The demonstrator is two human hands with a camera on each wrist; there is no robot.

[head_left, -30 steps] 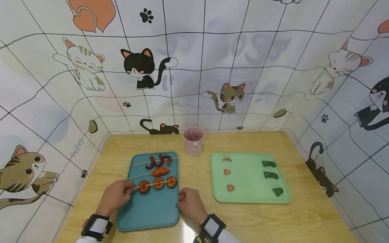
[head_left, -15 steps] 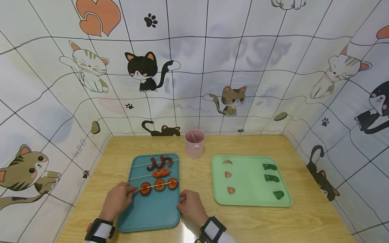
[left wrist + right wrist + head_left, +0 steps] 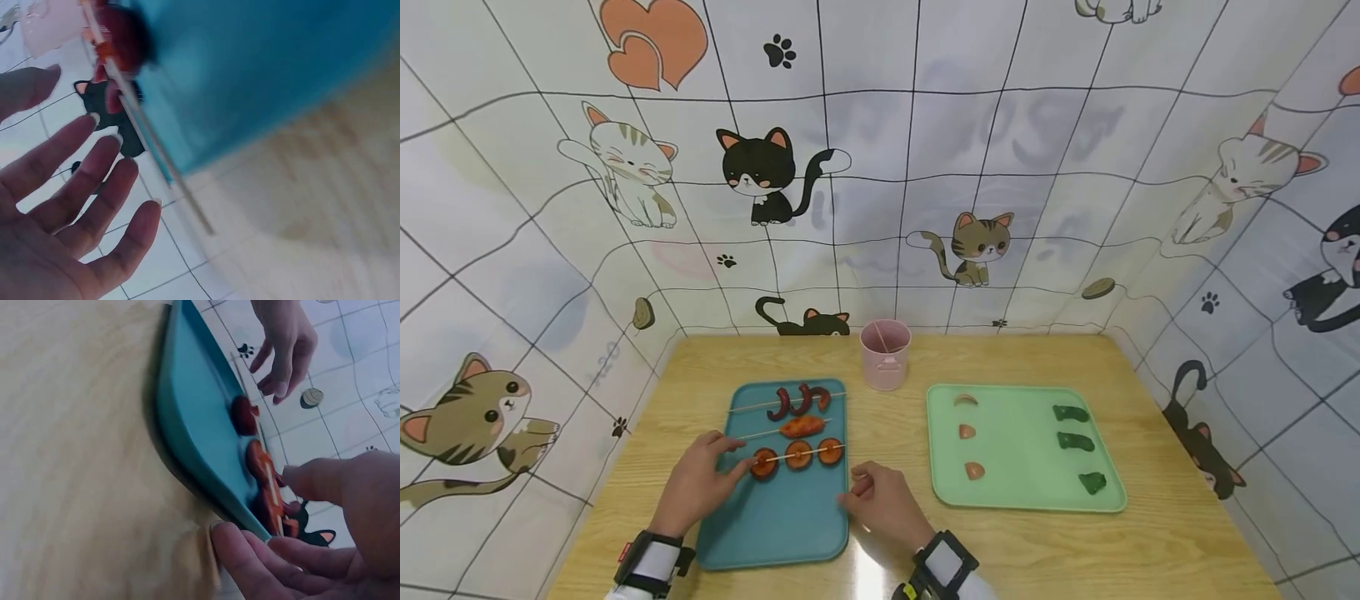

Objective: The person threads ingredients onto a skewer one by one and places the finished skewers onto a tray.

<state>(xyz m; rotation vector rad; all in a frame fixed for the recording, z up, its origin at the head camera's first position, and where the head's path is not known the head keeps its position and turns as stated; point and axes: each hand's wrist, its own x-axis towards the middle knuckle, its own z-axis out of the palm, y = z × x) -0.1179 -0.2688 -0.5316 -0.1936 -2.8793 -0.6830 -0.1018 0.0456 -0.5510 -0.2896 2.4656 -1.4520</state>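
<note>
On the blue tray point(image 3: 775, 529) lies a skewer of several round brown slices point(image 3: 800, 455), nearest the person. Behind it are a skewer with one long orange-brown piece point(image 3: 802, 427) and one with curled dark red pieces point(image 3: 802, 401). My left hand point(image 3: 695, 485) hovers at the tray's left side, thumb by the near skewer's left end. In the left wrist view its fingers point(image 3: 107, 203) are spread and hold nothing, beside the bare stick point(image 3: 159, 150). At the tray's right edge, my right hand point(image 3: 889, 503) has its fingertips by the rim, thumb and fingers apart.
A pale green tray point(image 3: 1026, 492) on the right carries several small orange-pink pieces point(image 3: 967, 432) and dark green pieces point(image 3: 1076, 442). A pink bucket point(image 3: 885, 367) with thin sticks inside stands at the back. Cat-patterned cloth point(image 3: 865, 200) surrounds the wooden table point(image 3: 1037, 550).
My left hand has let go of the near skewer's left end and spread its fingers. The right hand stays by the tray's right edge. The head view has shifted slightly.
</note>
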